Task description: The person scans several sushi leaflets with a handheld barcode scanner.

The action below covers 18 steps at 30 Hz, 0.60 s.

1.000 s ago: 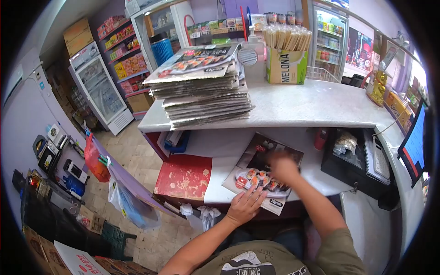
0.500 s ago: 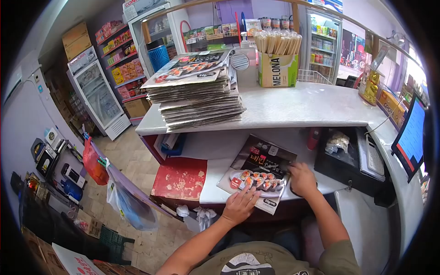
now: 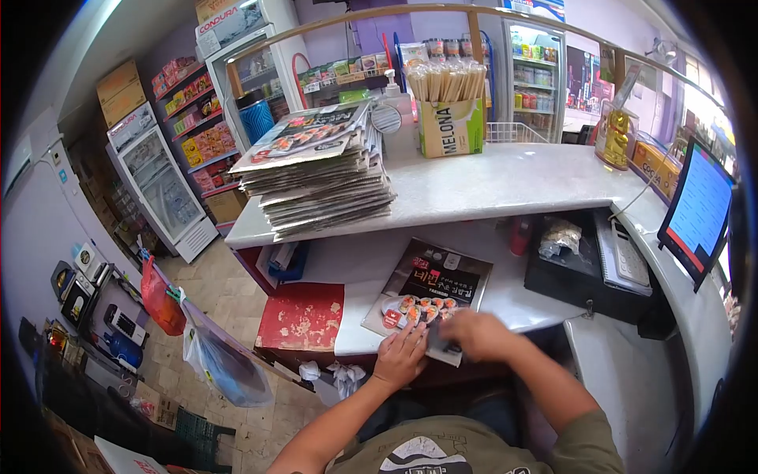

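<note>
A black flat packet [image 3: 444, 278] with Korean lettering and a picture of sushi rolls lies on the lower white shelf. My left hand [image 3: 401, 355] rests on its lower left edge, fingers extended and lying flat. Over the packet's lower right corner is my right hand [image 3: 474, 335], blurred, with its fingers curled around something dark that I cannot make out. Up on the counter, a tall stack of similar packets [image 3: 316, 174] stands at the left.
A Melona box of wrapped chopsticks [image 3: 451, 126] stands on the counter [image 3: 521, 175]. Right of the packet are a black drawer box [image 3: 553, 276], a calculator [image 3: 631, 251] and a monitor [image 3: 699, 212]. A red board [image 3: 302, 316] lies left.
My right hand has moved left and down from the packet's right edge to its lower right corner. The camera view has shifted slightly. My left hand stays at the packet's lower edge.
</note>
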Tool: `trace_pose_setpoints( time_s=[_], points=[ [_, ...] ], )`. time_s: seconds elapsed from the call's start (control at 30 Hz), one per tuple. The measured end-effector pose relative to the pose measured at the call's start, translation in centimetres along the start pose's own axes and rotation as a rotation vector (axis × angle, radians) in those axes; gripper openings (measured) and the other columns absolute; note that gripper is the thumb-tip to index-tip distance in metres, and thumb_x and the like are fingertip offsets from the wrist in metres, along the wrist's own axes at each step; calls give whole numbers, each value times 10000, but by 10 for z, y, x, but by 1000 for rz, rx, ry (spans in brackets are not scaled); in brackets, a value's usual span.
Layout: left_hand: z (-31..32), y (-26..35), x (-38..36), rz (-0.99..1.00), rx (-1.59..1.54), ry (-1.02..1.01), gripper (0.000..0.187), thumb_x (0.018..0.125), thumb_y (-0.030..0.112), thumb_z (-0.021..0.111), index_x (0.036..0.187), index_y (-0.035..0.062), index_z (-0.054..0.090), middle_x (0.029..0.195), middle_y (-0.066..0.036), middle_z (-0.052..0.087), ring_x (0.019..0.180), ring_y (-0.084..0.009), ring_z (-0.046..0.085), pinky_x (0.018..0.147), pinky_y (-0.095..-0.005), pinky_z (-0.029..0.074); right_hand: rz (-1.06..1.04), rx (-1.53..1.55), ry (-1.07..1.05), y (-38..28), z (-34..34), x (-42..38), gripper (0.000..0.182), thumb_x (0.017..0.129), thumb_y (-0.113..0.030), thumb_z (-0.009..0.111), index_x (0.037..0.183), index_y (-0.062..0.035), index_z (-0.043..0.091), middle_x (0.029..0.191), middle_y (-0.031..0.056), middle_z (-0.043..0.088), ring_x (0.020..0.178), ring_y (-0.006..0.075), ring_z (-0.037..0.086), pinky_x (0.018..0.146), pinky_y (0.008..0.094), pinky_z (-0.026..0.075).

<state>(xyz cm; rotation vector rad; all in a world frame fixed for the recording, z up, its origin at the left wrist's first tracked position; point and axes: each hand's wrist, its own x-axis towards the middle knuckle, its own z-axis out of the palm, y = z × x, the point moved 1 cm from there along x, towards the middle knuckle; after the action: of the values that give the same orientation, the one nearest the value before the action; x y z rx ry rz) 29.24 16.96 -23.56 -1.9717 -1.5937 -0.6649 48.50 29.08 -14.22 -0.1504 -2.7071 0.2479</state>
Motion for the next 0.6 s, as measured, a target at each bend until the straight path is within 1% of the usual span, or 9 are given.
trace_pose_setpoints(
  time_s=[0.17, 0.2, 0.27, 0.4, 0.43, 0.47, 0.53, 0.57, 0.6],
  points=[
    [-3, 0, 1, 14, 28, 10, 715, 728, 309, 706, 1398, 190, 486, 1413, -26, 515, 1307, -179, 485, 1003, -378, 320, 764, -286, -36, 62, 5, 38, 342, 770, -106, 592, 1090, -115, 711, 1138, 83, 665, 1033, 294, 610, 895, 394, 516],
    [-2, 1, 1, 25, 33, 3, 709, 759, 331, 690, 1417, 185, 469, 1427, -33, 507, 1317, -184, 481, 1008, -377, 319, 612, -390, -233, 45, 13, 54, 336, 779, -114, 588, 1094, -111, 706, 1171, 77, 660, 1058, 287, 607, 894, 400, 512],
    [-3, 0, 3, 25, 33, -9, 725, 755, 337, 692, 1426, 188, 459, 1433, -31, 502, 1325, -179, 473, 1011, -376, 316, -43, -12, -67, 28, 27, 72, 351, 748, -119, 625, 1090, -98, 701, 1176, 87, 660, 1070, 281, 607, 939, 388, 496],
    [-4, -1, 1, 48, 67, -5, 820, 661, 367, 763, 1412, 205, 474, 1427, -17, 499, 1325, -174, 469, 1014, -380, 312, 558, -318, -173, 80, 37, 113, 401, 746, -80, 599, 1136, -118, 685, 1200, 88, 656, 1128, 309, 589, 947, 389, 501],
    [-3, -1, 1, 47, 61, -4, 809, 668, 363, 760, 1409, 204, 477, 1431, -17, 496, 1335, -178, 462, 1014, -389, 317, 697, -293, 6, 77, 41, 115, 421, 744, -83, 609, 1154, -135, 684, 1243, 95, 639, 1161, 308, 572, 960, 388, 496],
    [-3, -1, 2, 39, 65, -8, 809, 668, 363, 760, 1409, 204, 477, 1431, -17, 496, 1335, -178, 462, 1014, -389, 317, 690, -288, 2, 70, 50, 120, 421, 744, -83, 609, 1154, -135, 684, 1243, 95, 639, 1161, 308, 572, 960, 388, 496],
    [-2, -1, 1, 45, 65, 2, 799, 676, 356, 756, 1409, 201, 477, 1432, -21, 496, 1337, -183, 460, 1012, -396, 320, 161, -206, -214, 39, 65, 130, 400, 771, -134, 627, 1168, -137, 680, 1278, 99, 619, 1185, 301, 555, 960, 380, 493],
    [8, -1, -6, 34, 52, 18, 809, 681, 340, 756, 1422, 200, 461, 1439, -28, 490, 1344, -189, 454, 1015, -407, 327, 0, 150, -142, 23, 65, 131, 284, 777, -231, 644, 1029, -118, 711, 1211, 114, 644, 1171, 292, 577, 991, 411, 464],
    [6, 2, -9, 26, 40, 5, 809, 681, 340, 756, 1422, 200, 461, 1439, -28, 490, 1344, -189, 454, 1015, -407, 327, 8, 163, -154, 29, 67, 126, 284, 777, -231, 644, 1029, -118, 711, 1211, 114, 644, 1171, 292, 577, 991, 411, 464]
  ],
)
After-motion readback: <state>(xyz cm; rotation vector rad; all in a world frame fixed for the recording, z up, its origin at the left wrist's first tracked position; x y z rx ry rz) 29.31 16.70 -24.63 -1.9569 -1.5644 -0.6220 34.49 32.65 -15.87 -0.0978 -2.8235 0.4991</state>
